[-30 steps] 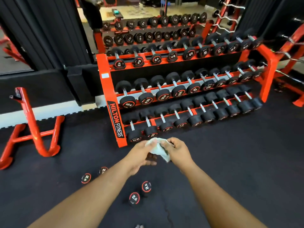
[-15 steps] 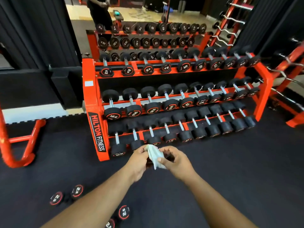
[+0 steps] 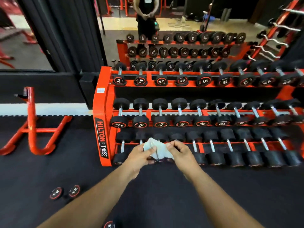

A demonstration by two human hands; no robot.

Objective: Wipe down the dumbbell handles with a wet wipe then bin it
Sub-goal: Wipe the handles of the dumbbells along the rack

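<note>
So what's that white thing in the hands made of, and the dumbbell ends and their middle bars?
The wet wipe looks like thin soft cloth or paper: it crumples and folds. The dumbbell ends look like matte black rubber, without shine. The handles look like bare polished metal, silver and glinting.

Hands in view: two, a left hand (image 3: 139, 154) and a right hand (image 3: 180, 153). Wipes: one white wipe (image 3: 157, 148), held between them. Dumbbell racks: one orange rack (image 3: 102, 112) with three tiers. Dumbbells on the middle tier (image 3: 160, 112): at least ten; the row blurs toward the right edge and the full count cannot be confirmed. The top and bottom tiers cannot be counted fully either. Loose dumbbells on the floor: one pair (image 3: 65, 191) at lower left, plus one partly cut off at the bottom edge (image 3: 109, 225). Orange floor stands: one (image 3: 32, 129).
</note>
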